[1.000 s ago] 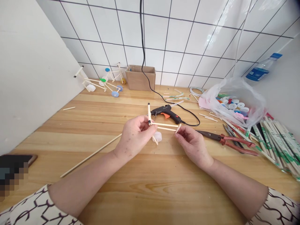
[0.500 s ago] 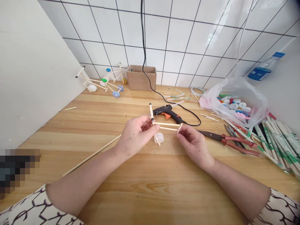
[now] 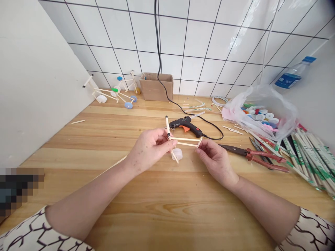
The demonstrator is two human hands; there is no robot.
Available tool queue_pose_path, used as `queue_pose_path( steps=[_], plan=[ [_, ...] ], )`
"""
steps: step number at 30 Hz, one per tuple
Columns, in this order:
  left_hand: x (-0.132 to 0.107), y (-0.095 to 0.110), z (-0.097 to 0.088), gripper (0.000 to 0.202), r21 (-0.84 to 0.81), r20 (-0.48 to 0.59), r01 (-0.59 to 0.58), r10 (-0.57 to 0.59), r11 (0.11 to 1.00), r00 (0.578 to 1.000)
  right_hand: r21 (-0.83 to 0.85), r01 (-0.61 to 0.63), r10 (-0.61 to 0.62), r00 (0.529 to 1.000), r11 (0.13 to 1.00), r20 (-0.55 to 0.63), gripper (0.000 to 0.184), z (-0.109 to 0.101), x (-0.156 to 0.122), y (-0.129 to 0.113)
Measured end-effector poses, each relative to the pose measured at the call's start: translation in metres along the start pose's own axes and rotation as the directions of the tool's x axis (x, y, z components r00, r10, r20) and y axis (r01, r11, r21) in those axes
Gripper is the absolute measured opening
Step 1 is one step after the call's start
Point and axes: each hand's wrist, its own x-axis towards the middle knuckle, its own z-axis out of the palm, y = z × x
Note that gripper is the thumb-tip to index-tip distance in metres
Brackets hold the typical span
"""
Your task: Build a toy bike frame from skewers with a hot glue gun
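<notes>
My left hand (image 3: 148, 150) pinches a small model bike frame (image 3: 185, 139) built of wooden sticks. An upright stick with black ends (image 3: 168, 126) rises at the frame's left end, and a white bottle cap (image 3: 177, 154) sits below as a wheel. Two thin sticks run side by side from there to the right. At their right ends, my right hand (image 3: 216, 158) holds a short stick (image 3: 199, 142) crosswise between thumb and fingers, up against both tips. Just behind the frame lies a black hot glue gun (image 3: 186, 126) with an orange trigger.
Pliers (image 3: 251, 155) with red handles lie to the right, beside wrapped chopsticks (image 3: 311, 153) and a plastic bag (image 3: 261, 111) of bottle caps. Stick bikes (image 3: 115, 91) and a cardboard box (image 3: 157, 87) stand along the wall. A black cord (image 3: 167, 90) crosses the table.
The short stick in my right hand has shifted slightly and lines up against the ends of both long sticks. The hands otherwise stay nearly in place; the view shifts a little.
</notes>
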Motion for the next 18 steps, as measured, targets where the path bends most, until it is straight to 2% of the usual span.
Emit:
queue_pose_path(
  steps=[9,18],
  plan=[
    [-0.0001,0.0026,0.0013,0.019,0.023,-0.022,0.026,-0.026,0.999,0.999,0.03,0.009,-0.01,1.0,1.0,0.009,0.007,-0.0006,-0.0015,-0.0006],
    [-0.0003,0.0016,0.001,0.02,0.08,-0.017,-0.011,0.012,0.997,1.0,-0.001,0.026,-0.026,1.0,1.0,-0.013,0.01,-0.0007,-0.0016,-0.0011]
  ],
)
